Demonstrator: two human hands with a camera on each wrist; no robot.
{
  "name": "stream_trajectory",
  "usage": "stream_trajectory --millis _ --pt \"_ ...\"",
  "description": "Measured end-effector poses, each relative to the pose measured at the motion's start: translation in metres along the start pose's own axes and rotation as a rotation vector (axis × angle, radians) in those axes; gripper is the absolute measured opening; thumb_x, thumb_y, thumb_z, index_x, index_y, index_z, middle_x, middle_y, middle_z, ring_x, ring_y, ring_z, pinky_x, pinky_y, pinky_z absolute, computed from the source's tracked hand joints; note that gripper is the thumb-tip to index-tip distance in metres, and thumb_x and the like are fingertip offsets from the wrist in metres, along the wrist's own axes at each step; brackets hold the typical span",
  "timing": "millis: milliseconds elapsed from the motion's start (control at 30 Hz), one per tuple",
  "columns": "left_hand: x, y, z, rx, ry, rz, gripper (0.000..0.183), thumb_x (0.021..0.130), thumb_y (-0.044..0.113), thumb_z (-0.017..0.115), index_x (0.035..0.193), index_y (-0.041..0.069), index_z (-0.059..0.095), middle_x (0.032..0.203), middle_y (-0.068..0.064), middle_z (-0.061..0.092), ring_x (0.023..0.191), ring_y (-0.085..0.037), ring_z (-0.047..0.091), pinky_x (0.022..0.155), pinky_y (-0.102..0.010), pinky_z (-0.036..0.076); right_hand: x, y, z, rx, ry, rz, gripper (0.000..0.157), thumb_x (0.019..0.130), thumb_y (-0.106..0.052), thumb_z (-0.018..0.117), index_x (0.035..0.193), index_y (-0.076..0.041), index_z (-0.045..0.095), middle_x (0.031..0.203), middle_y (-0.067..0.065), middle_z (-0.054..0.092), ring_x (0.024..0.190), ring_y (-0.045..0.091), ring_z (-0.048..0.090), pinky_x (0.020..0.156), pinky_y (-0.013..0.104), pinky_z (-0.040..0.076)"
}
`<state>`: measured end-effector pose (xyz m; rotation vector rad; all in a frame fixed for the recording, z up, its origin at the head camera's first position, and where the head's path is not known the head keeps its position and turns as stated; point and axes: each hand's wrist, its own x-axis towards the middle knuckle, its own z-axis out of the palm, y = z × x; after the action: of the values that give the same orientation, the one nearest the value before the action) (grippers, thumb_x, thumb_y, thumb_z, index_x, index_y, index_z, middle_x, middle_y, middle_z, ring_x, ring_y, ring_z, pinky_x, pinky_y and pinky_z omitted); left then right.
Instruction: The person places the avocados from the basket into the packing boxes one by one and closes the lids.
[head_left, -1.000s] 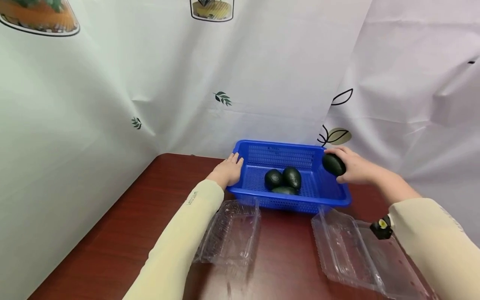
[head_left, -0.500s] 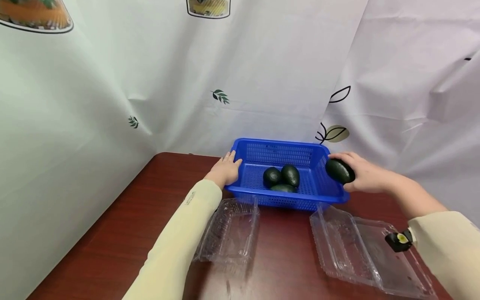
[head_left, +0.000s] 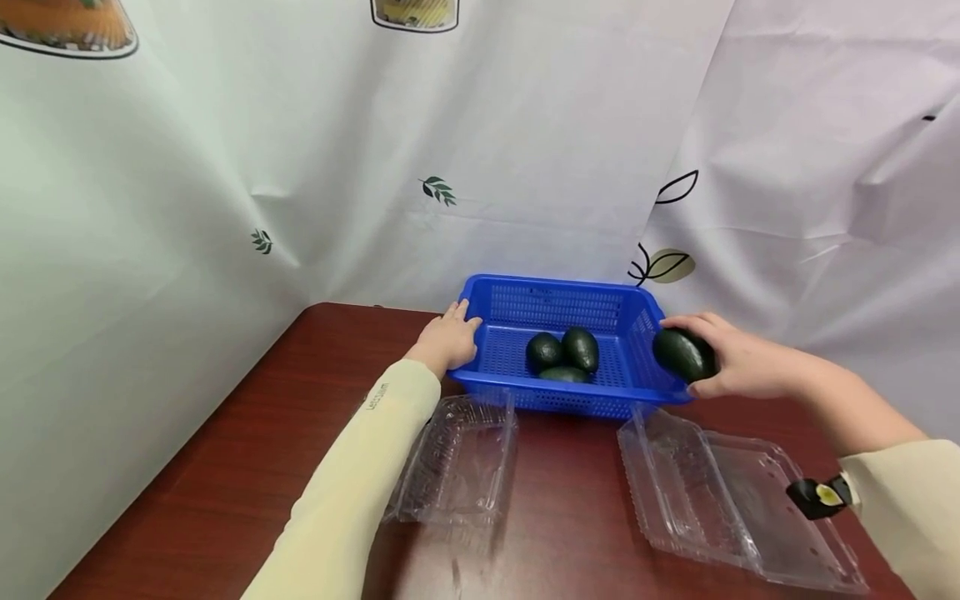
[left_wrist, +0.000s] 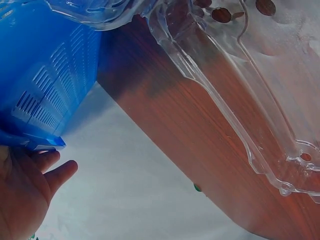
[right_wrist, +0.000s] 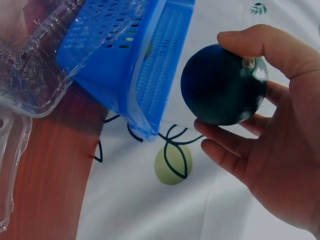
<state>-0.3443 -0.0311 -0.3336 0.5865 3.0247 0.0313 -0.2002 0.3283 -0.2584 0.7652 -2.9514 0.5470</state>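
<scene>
My right hand [head_left: 738, 358] grips a dark green avocado [head_left: 685, 353], its thumb and fingers around it, over the right end of the blue basket [head_left: 570, 396]. The right wrist view shows this avocado [right_wrist: 222, 85] held apart from the basket, its stem end towards the palm. My left hand [head_left: 447, 337] rests on the basket's left rim. In the left wrist view its fingers [left_wrist: 62, 175] reach out straight past the rim. Inside the basket, near the middle, a left avocado [head_left: 543, 352], a right avocado [head_left: 581, 348] and a front avocado [head_left: 565, 374] lie together.
A clear plastic clamshell box [head_left: 457, 458] lies in front of the basket, partly behind my left sleeve. Another opened clamshell box [head_left: 693, 492] lies on the right. The reddish-brown table [head_left: 562, 517] ends at a white printed cloth [head_left: 540, 150].
My right hand, holding the avocado, has drawn slightly right and down towards the near side. My left hand stays at the basket's left rim. The view has shifted slightly.
</scene>
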Motion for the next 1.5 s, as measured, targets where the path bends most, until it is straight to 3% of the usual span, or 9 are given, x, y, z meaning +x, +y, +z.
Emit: stream_trajectory --millis 667,833,1000,1300,1500 --pt "0.001 -0.003 0.0 -0.016 -0.001 0.009 0.052 0.092 0.021 0.044 0.144 0.015 0.037 0.154 -0.014 0.009 0.14 -0.029 0.006 0.107 -0.045 0.024 -0.019 -0.008 -0.003 -0.005 -0.03 0.001 0.08 0.063 -0.022 0.083 0.131 -0.016 0.042 0.115 0.011 0.045 0.087 0.02 0.052 0.068 0.032 0.045" --pt "0.004 -0.004 0.003 -0.027 0.018 0.013 0.051 0.092 0.021 0.044 0.143 0.014 0.039 0.154 -0.014 0.01 0.14 -0.03 0.007 0.108 -0.046 0.023 -0.024 -0.011 -0.002 0.001 -0.044 0.002 0.078 0.062 -0.016 0.081 0.13 -0.017 0.043 0.115 0.011 0.045 0.082 0.018 0.05 0.063 0.029 0.044" --pt "0.005 -0.005 0.004 -0.037 0.022 0.009 0.051 0.092 0.023 0.045 0.143 0.015 0.039 0.154 -0.013 0.01 0.14 -0.029 0.007 0.107 -0.046 0.024 -0.029 -0.015 0.001 0.044 -0.096 0.039 0.077 0.06 -0.005 0.076 0.128 -0.017 0.042 0.122 0.012 0.04 0.081 0.018 0.048 0.06 0.026 0.043" --pt "0.005 -0.005 0.003 -0.03 0.012 0.014 0.051 0.093 0.023 0.044 0.143 0.015 0.039 0.154 -0.013 0.009 0.14 -0.029 0.006 0.107 -0.046 0.025 -0.038 -0.017 0.015 0.098 -0.127 -0.046 0.073 0.06 0.002 0.075 0.123 -0.016 0.042 0.114 0.006 0.043 0.084 0.013 0.05 0.063 0.024 0.045" --pt "0.005 -0.006 0.003 -0.035 0.018 0.021 0.052 0.092 0.022 0.045 0.142 0.014 0.039 0.154 -0.013 0.01 0.14 -0.029 0.006 0.107 -0.045 0.024 -0.041 -0.019 0.019 0.19 -0.212 0.003 0.067 0.063 0.003 0.073 0.119 -0.013 0.041 0.114 0.009 0.042 0.087 0.018 0.05 0.063 0.026 0.047"
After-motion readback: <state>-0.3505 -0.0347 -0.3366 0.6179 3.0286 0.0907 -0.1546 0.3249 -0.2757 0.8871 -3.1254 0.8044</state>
